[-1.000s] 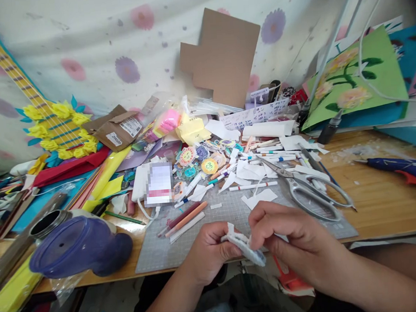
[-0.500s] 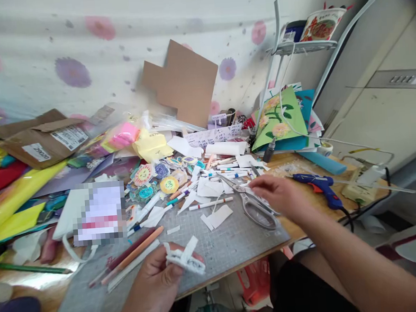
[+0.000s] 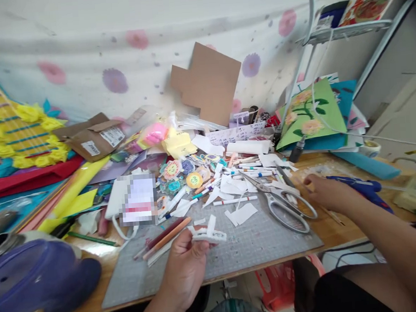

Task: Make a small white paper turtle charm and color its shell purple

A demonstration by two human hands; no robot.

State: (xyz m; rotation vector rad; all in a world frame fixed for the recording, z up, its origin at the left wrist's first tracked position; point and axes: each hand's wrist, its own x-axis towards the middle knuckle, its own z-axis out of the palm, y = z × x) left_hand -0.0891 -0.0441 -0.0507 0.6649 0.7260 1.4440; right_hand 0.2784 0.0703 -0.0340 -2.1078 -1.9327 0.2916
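Note:
My left hand [image 3: 189,262] is closed over the front part of the grey cutting mat [image 3: 131,282]. Between its thumb and fingers is a small white paper piece [image 3: 209,234] with a short strip standing up from it. My right hand [image 3: 321,193] is over the wooden table, just right of the scissors [image 3: 280,203], its fingers loosely bent and apart. I see nothing held in it. The scissors lie with blades among paper scraps and handles toward me. Partly behind my right wrist lies a blue glue gun [image 3: 359,186].
White paper scraps [image 3: 246,215] and several marker pens [image 3: 236,200] cover the middle. A phone-like device [image 3: 138,199] with a cable lies left, beside coloured rolled sticks [image 3: 167,239]. A purple container [image 3: 35,282] is front left, a cardboard box [image 3: 92,135] behind it. A wire rack [image 3: 349,33] stands right.
The view has turned left, so things appear farther right. My right hand has moved away from the scissors toward the glue gun. My left hand still holds the white paper piece.

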